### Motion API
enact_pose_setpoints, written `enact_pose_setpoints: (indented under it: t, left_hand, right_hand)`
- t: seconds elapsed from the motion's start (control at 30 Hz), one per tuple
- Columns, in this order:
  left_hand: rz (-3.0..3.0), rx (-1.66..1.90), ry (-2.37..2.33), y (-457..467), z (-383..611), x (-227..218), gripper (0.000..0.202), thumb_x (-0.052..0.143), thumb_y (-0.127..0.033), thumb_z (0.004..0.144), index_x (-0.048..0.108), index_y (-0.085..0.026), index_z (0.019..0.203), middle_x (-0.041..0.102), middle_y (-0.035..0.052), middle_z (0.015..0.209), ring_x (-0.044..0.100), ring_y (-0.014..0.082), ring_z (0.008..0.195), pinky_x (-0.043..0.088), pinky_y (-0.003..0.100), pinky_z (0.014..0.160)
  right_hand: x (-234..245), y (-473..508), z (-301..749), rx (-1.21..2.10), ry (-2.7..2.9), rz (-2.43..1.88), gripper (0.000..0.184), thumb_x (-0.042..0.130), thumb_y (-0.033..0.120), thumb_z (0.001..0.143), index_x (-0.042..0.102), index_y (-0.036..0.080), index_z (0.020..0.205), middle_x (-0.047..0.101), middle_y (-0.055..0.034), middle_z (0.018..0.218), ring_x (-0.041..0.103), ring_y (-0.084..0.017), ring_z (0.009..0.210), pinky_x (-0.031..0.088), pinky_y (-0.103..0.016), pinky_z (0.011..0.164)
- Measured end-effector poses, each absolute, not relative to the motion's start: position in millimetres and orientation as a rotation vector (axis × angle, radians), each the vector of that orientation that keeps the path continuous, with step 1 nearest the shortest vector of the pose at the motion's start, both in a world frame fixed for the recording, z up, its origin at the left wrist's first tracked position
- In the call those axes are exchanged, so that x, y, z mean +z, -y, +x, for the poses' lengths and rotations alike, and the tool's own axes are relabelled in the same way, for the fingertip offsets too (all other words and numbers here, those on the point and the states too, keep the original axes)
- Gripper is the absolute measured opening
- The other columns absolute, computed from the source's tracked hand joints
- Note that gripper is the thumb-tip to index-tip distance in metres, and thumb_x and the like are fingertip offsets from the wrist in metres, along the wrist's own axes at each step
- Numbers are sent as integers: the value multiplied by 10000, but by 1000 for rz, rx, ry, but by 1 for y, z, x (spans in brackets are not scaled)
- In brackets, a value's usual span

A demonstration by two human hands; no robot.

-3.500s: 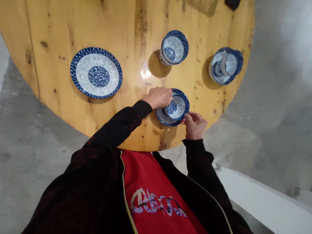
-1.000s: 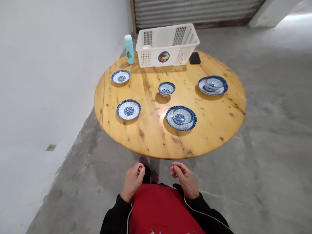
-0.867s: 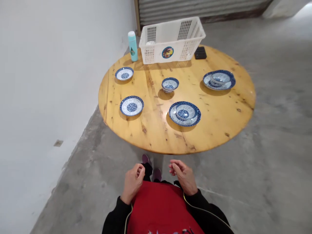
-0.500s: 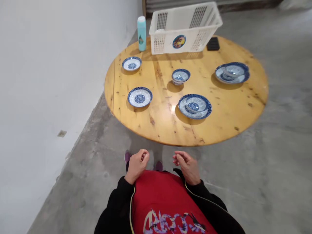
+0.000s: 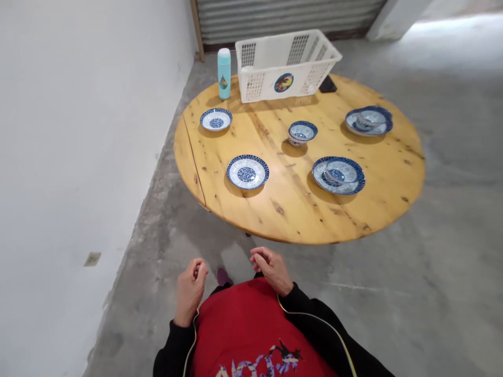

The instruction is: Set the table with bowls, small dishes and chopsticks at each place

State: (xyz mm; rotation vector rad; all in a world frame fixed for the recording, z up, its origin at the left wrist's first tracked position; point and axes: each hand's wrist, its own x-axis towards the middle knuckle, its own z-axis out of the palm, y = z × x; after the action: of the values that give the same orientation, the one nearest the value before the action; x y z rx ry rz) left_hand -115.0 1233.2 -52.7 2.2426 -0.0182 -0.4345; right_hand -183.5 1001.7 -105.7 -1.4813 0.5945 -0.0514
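My left hand (image 5: 191, 289) is loosely curled into a fist in front of my body, with nothing seen in it. To its right, my right hand (image 5: 272, 268) hangs just short of the table's near edge, thumb against bent fingers, also with nothing visible in it. Neither touches the table. Nearest to them lies a blue-and-white plate (image 5: 247, 173). On the near right stands another plate (image 5: 319, 180) with what looks like a bowl (image 5: 341, 172) on it. Farther off are a small plate (image 5: 216, 120), a patterned bowl (image 5: 302, 133) and a plate (image 5: 351, 124) bearing a bowl (image 5: 371, 120).
The oval wooden table (image 5: 286, 209) holds a white plastic basket (image 5: 255, 86) at its back. Left of the basket stands a light-blue bottle (image 5: 224, 76); to its right lies a black flat object (image 5: 328, 85). A white wall (image 5: 78, 131) runs along the left.
The view has shifted, so the near plates appear farther right and my hands farther left. My hands stay curled, and the dishes keep their places on the table.
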Motion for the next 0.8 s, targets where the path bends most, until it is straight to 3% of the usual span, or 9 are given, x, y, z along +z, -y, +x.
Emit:
enact_pose_setpoints:
  t: [0.3, 0.57, 0.8]
  left_hand:
    - [2182, -483, 371, -1223, -13, -58, 328, 459, -502, 907, 640, -229, 898, 710, 14, 738, 712, 186, 728, 524, 266, 694]
    - [2168, -535, 586, -1183, 69, -65, 325, 463, -503, 909, 647, -235, 889, 714, 14, 726, 694, 186, 688, 525, 267, 664]
    - [2243, -628, 639, -1158, 156, -64, 368, 478, -547, 911, 680, -239, 909, 749, 27, 783, 729, 205, 737, 542, 273, 659]
  right_hand:
    - [-97, -996, -135, -299, -773, -1485, 290, 601, 440, 755, 676, 178, 853, 680, -21, 678, 620, -143, 509, 471, -253, 476]
    - [-86, -853, -26, -651, -949, -1561, 257, 596, 387, 719, 659, 165, 831, 689, -26, 692, 636, -137, 510, 494, -235, 467]
    - [-95, -718, 86, -672, -1330, -1665, 209, 543, 311, 829, 640, 133, 878, 703, -50, 731, 674, -140, 549, 518, -221, 497]
